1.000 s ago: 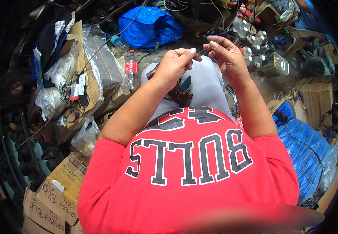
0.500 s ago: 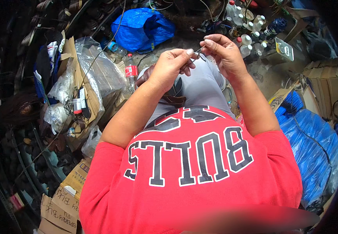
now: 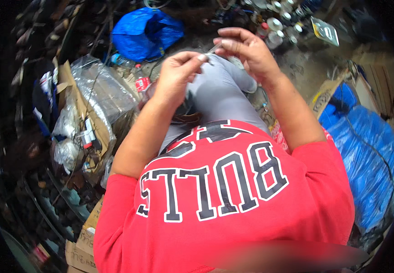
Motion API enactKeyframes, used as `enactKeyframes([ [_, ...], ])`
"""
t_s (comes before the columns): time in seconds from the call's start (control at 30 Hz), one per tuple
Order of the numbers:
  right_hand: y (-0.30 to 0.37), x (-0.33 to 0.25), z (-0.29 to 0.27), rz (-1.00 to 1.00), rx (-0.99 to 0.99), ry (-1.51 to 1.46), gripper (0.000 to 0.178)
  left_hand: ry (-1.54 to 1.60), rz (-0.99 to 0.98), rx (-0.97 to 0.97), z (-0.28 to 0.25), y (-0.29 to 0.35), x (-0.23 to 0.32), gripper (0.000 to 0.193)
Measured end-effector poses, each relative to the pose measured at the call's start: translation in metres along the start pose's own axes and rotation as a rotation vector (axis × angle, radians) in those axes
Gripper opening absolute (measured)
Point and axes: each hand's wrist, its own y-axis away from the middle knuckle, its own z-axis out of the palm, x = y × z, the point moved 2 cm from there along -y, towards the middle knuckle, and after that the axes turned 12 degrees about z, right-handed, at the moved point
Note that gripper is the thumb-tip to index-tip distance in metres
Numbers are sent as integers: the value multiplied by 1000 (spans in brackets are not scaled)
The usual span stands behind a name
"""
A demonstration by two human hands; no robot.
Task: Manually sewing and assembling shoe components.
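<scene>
Above my knees, both hands pinch a thin, pale, needle-like piece (image 3: 213,48); motion blur hides its exact kind. My left hand (image 3: 177,76) is closed, with thumb and forefinger together at one end of it. At the other end, my right hand (image 3: 250,52) pinches with thumb and fingertips, a little higher and farther right. Grey trousers (image 3: 222,93) cover my legs below the hands. Partly hidden by my left forearm, a dark brown leather item (image 3: 187,118) rests in my lap; its full shape cannot be made out.
A blue plastic bag (image 3: 144,34) lies ahead on the left, near a red-labelled bottle (image 3: 142,84). Several bottles (image 3: 275,38) stand ahead right beside a flat tin (image 3: 324,32). Clear plastic and cardboard (image 3: 87,104) lie left; a blue-wrapped bundle (image 3: 365,159) lies right.
The whole view has shifted, so my hands and the surroundings sit farther left and mostly higher in the picture. Both hands keep their pinch on the thin piece, held at a similar spacing.
</scene>
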Motion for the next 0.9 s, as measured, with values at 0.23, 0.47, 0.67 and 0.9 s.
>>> enactKeyframes([
  [0.23,34,37,-225,114,868,297,29,25,49,138,-15,-8,-16,12],
  [0.47,100,208,-338,870,1009,787,27,33,-32,156,-13,-19,-30,12],
  [0.67,103,261,-354,1416,881,991,41,-18,-79,188,-16,-24,-34,12],
  [0.9,98,276,-342,1557,799,1002,44,19,-124,268,-19,-26,-34,12],
])
